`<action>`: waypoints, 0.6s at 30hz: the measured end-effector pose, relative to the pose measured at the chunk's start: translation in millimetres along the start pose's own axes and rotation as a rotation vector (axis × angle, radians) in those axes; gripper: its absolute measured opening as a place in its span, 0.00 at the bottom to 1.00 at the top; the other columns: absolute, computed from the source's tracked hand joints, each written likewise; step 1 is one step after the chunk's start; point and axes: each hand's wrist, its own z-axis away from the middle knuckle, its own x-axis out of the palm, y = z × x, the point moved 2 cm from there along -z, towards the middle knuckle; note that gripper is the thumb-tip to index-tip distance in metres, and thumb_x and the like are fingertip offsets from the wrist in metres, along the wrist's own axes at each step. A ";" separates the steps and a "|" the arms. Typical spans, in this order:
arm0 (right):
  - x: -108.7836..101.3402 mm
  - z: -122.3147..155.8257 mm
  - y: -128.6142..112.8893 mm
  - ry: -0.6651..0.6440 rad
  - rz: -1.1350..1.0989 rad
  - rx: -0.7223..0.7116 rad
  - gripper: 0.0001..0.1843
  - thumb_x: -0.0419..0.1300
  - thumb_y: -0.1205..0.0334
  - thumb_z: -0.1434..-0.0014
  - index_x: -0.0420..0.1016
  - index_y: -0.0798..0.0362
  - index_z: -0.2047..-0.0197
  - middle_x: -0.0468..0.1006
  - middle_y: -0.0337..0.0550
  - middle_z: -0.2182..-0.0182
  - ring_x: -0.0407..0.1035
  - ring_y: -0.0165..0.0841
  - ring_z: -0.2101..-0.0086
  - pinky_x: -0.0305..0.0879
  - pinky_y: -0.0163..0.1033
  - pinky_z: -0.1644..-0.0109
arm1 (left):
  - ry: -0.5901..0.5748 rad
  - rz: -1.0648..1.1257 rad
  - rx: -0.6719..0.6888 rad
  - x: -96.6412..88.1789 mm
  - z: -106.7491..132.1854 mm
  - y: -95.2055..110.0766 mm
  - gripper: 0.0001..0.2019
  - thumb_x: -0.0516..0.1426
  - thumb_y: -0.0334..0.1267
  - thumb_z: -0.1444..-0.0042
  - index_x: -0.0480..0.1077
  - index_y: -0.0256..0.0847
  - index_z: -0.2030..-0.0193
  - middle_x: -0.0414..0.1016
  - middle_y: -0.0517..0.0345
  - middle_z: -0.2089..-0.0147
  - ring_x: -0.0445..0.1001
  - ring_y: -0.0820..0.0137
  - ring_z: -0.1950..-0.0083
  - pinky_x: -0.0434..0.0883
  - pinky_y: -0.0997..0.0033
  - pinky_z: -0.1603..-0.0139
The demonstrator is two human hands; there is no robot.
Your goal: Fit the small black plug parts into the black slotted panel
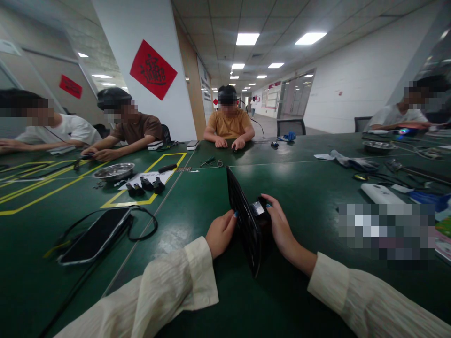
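A thin, glossy black panel (pixel 243 218) stands on edge before me, tilted, just above or on the green table; I cannot tell whether it touches. My left hand (pixel 220 234) grips its left face, fingers curled and thumb pressed against it. On the panel's right side is a dark boxy part (pixel 267 224) with a silvery-white patch (pixel 259 207) on top. My right hand (pixel 283 229) is wrapped round that boxy part, thumb near the patch. Whether the boxy part is fixed to the panel is hidden from view.
A phone (pixel 97 234) with a black cable lies at left. Behind it are black cylindrical parts (pixel 146 185) on paper and a metal bowl (pixel 114 172). A white device (pixel 382 195), gloves (pixel 352 162) and cables are at right. Several people sit around the table (pixel 303 188).
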 end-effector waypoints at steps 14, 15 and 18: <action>-0.1 -1.2 0.2 0.028 0.018 -0.026 0.22 0.51 0.53 0.44 0.63 0.46 0.46 0.71 0.39 0.67 0.66 0.34 0.69 0.62 0.38 0.67 | 0.029 0.006 -0.017 0.6 2.1 -0.5 0.16 0.41 0.45 0.37 0.65 0.41 0.61 0.72 0.57 0.68 0.72 0.67 0.64 0.67 0.69 0.60; -0.1 -1.2 -0.1 0.029 0.023 -0.033 0.22 0.51 0.53 0.44 0.63 0.46 0.46 0.71 0.39 0.67 0.66 0.34 0.69 0.62 0.38 0.67 | 0.035 0.001 -0.018 0.6 2.4 -0.6 0.16 0.40 0.45 0.37 0.65 0.41 0.61 0.72 0.57 0.68 0.72 0.67 0.63 0.67 0.69 0.60; 0.0 -1.2 -0.9 0.018 0.040 -0.046 0.22 0.50 0.53 0.44 0.63 0.47 0.46 0.72 0.39 0.66 0.66 0.34 0.69 0.62 0.39 0.66 | 0.040 -0.014 -0.015 1.0 2.4 -1.1 0.18 0.38 0.45 0.36 0.66 0.41 0.62 0.72 0.57 0.69 0.72 0.67 0.63 0.66 0.70 0.60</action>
